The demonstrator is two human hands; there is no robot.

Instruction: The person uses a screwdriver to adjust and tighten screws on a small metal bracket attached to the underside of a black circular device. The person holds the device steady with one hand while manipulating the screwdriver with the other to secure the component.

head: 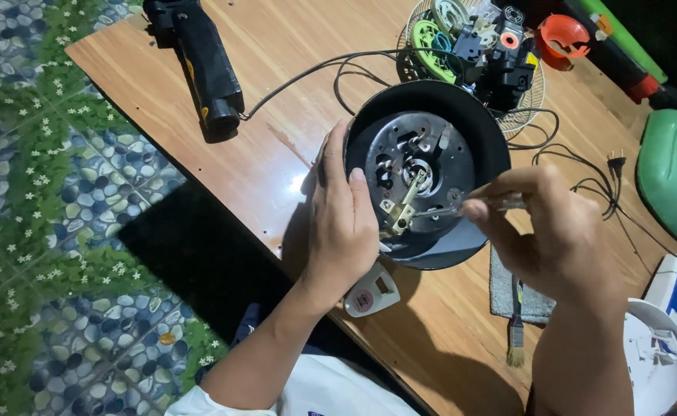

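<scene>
The upturned black appliance base [431, 173] is located at the centre of the wooden table [292, 92], with its round metal plate [419, 166] and brass contact bracket [402, 212] exposed. The base is gripped at its 9 o'clock rim by the left hand [344, 223], fingers curled and thumb laid over the edge. A thin metal tool [450, 208] is pinched between the fingertips of the right hand [554, 235], its tip set on the plate near 4 o'clock.

At 12 o'clock of the base, a wire fan guard [535, 92] loaded with small parts is found, touching or just behind the rim. Black cables [338, 65] run from 11 o'clock towards a black power tool [204, 65]. A grey cloth [508, 296] and small brush [516, 339] lie at 5 o'clock, partly hidden beneath the right hand. A white panel piece [371, 293] lies at 7 o'clock, close to the near table edge. Open tabletop is available between 9 and 11 o'clock.
</scene>
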